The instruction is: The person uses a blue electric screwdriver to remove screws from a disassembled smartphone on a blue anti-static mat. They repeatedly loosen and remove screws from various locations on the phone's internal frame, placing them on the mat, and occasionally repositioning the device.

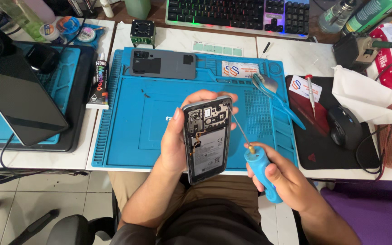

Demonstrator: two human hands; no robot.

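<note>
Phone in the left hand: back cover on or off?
Off. The phone in the left hand shows its bare battery and internals; a grey back cover lies on the blue mat.

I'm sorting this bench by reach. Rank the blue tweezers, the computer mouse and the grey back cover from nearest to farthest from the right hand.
1. Blue tweezers: on the blue mat, just above the right hand.
2. Computer mouse: on the black pad to the hand's right, a little farther off.
3. Grey back cover: at the mat's far edge, up and to the left, clearly farthest.
</note>
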